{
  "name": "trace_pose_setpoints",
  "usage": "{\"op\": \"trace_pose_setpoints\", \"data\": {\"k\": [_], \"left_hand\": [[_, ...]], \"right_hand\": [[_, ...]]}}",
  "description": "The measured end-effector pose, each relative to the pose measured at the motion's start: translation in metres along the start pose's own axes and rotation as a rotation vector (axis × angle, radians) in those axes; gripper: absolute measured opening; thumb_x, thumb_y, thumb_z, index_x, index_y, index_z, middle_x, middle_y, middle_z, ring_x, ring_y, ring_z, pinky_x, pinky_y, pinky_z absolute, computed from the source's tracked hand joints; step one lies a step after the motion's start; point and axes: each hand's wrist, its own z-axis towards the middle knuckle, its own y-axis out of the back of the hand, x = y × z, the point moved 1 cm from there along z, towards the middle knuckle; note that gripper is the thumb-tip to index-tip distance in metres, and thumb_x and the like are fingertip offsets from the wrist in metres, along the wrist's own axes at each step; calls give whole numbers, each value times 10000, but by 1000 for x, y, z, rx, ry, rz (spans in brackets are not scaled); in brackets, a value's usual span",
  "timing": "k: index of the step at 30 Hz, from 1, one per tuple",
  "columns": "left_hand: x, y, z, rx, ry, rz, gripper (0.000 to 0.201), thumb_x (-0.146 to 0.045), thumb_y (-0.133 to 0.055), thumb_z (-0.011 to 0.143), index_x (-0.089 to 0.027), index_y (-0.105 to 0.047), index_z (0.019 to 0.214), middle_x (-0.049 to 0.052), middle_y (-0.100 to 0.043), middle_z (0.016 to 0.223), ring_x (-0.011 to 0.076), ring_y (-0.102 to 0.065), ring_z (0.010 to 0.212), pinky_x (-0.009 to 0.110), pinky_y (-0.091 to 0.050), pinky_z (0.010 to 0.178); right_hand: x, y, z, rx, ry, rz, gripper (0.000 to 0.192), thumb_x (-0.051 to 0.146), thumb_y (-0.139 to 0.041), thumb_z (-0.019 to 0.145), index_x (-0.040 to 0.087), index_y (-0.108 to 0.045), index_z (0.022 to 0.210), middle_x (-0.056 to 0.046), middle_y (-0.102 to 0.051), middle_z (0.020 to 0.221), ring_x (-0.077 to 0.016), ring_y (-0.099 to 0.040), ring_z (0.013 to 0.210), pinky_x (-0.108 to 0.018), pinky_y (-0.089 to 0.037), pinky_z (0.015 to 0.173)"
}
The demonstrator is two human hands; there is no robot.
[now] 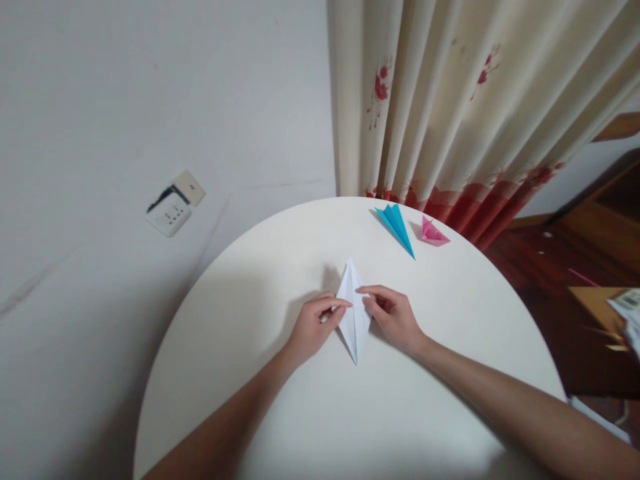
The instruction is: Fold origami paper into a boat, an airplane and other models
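Head view, from the left: a socket point(173, 215) sits on the wall, beyond the round white worktop point(225, 320). The left hand point(311, 327) has its thumb and index finger nearly together, the grip appearing to pinch the left side of the white paper point(355, 327). That paper, folded into a slim diamond, lies near the middle of the worktop, points away from and toward the person. It should be very light, crisp along the creases but easily bent or torn; the side edges look the best hold, with a soft fingertip pinch. At its right side, the right hand point(397, 320) touches it, thumb and index finger slightly apart; whether that grip has a layer between them, I cannot tell. Farther back lie a blue plane point(397, 228), then a pink fold point(433, 235).
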Motion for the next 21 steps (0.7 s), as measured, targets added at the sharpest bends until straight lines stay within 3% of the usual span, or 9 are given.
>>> {"op": "trace_pose_setpoints", "data": {"k": [4, 8, 13, 17, 21], "left_hand": [[-3, 0, 0, 5, -7, 18, 186, -281, -659, 884, -194, -815, 937, -2, -535, 706, 98, -448, 587, 219, -307, 518], [-2, -2, 1, -21, 32, -62, 222, -279, -721, 840, -200, -811, 1026, 33, -638, 823, 121, -551, 672, 218, -411, 562], [0, -2, 1, -118, 54, -91, 335, -252, -793, 778, -203, -788, 1109, 66, -727, 987, 172, -651, 841, 247, -523, 707], [-1, -1, 1, -173, -14, 4, 266, -236, -809, 781, -225, -806, 1047, 34, -706, 861, 145, -627, 759, 232, -501, 674], [-8, 2, 1, -219, -180, 85, 125, -272, -803, 815, -261, -825, 937, 7, -603, 756, 127, -575, 709, 221, -462, 636]], "right_hand": [[-2, 0, -1, 21, -15, -29, 305, 439, -686, 895, 188, -753, 1057, 0, -613, 719, -127, -450, 596, -266, -352, 541], [-1, 1, -1, 47, 45, -86, 263, 367, -720, 881, 217, -762, 1092, -45, -684, 907, -147, -533, 694, -279, -418, 601], [4, 2, 0, 66, 127, -170, 324, 333, -718, 887, 223, -737, 1191, -51, -663, 934, -154, -562, 727, -279, -453, 619], [8, 2, 0, 49, 190, -242, 285, 330, -706, 903, 211, -740, 1160, -41, -646, 869, -148, -560, 692, -278, -463, 613], [16, 3, 0, 42, 341, -301, 149, 279, -686, 924, 221, -758, 1041, -21, -609, 787, -145, -546, 673, -285, -462, 630]]}}
